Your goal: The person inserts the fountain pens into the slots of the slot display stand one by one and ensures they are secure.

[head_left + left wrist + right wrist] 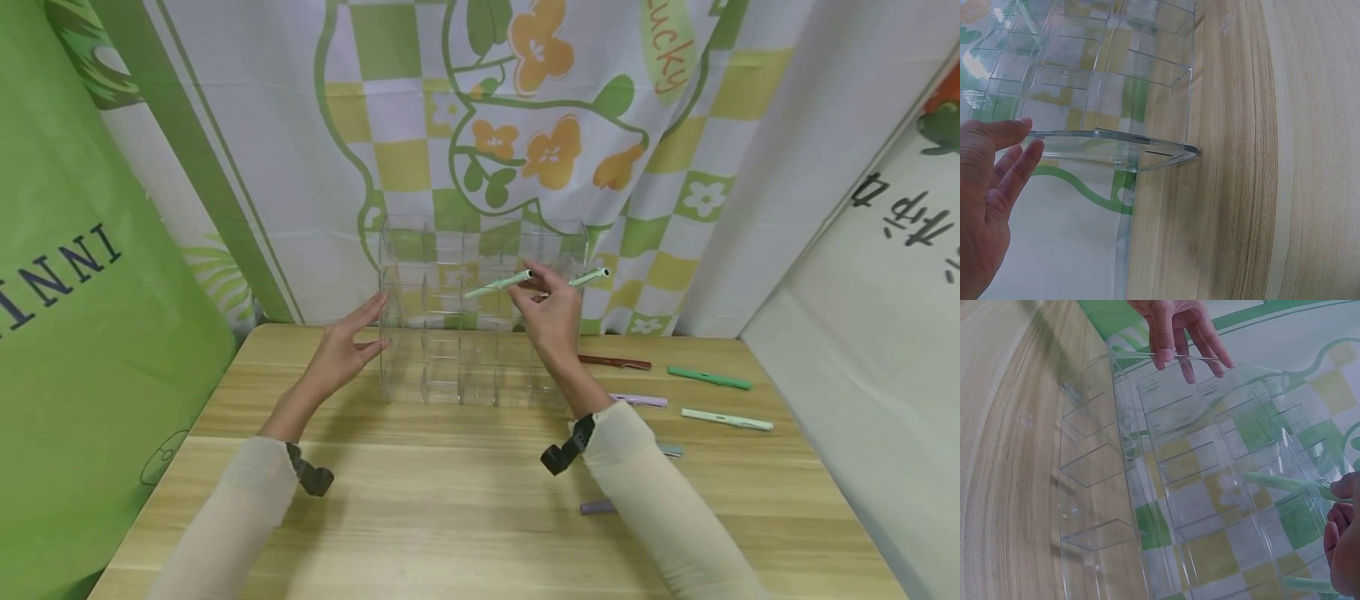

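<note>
A clear plastic rack (442, 398) with several rows of compartments stands upright at the back of the table. My left hand (341, 354) grips its left side panel, thumb on one face and fingers on the other; the left wrist view shows this hand (988, 181) at the panel edge. In front of the upper right compartments, my right hand (551, 317) pinches a light green pen (495, 285), which slants across the rack. A second light green pen (590, 277) shows just right of that hand; whether the rack or the hand supports it I cannot tell.
Right of the rack lie a dark red pen (615, 362), a green pen (708, 377), a lilac pen (637, 401) and a pale green pen (726, 419). A blue-grey pen (670, 451) and a purple pen (596, 507) are partly under the right sleeve. A patterned curtain (405, 108) hangs behind.
</note>
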Motion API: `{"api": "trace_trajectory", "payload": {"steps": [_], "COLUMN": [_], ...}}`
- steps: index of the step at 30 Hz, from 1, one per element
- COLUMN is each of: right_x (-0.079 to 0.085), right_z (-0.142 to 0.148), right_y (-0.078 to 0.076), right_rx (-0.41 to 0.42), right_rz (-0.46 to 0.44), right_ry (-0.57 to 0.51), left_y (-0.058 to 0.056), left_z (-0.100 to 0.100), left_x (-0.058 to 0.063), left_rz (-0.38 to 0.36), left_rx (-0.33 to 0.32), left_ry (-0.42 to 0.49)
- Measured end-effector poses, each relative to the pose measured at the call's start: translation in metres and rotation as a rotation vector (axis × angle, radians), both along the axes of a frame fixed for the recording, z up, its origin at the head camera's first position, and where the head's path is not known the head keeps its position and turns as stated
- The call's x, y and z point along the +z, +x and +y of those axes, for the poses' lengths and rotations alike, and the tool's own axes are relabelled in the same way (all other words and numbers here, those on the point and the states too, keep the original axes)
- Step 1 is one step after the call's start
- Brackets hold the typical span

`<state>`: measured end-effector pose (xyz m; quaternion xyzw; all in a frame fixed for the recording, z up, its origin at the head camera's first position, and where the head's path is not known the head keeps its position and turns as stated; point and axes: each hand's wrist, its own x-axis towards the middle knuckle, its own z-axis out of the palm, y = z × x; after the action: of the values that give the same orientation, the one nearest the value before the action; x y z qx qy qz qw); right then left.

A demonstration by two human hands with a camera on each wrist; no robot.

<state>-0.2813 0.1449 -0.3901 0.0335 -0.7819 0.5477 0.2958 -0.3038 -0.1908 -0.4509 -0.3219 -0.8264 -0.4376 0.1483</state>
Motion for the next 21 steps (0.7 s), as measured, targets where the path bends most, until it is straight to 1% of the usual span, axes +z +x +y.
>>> {"api": "trace_trajectory", "payload": {"steps": [6,13,21], "right_x": [0.000,0.003,0.007], "right_z": [0.001,0.005,0.013], "right_y": [0.002,0.007,0.013], "right_rx": [-0.007,0.003,0.008], "right_rz": [0.013,0.041,0.072], "right_ry": [-0.001,-0.032,-0.033], "left_y": [0.001,0.000,0.000], "left_z": [0.001,0.000,0.000], "left_x": [0.002,-0.001,0.000], "left_rz": [-0.004,-0.017,-0.009], "left_rx": [-0.003,-0.001,-0.003], "left_ry": [0.000,-0.001,-0.007]}}
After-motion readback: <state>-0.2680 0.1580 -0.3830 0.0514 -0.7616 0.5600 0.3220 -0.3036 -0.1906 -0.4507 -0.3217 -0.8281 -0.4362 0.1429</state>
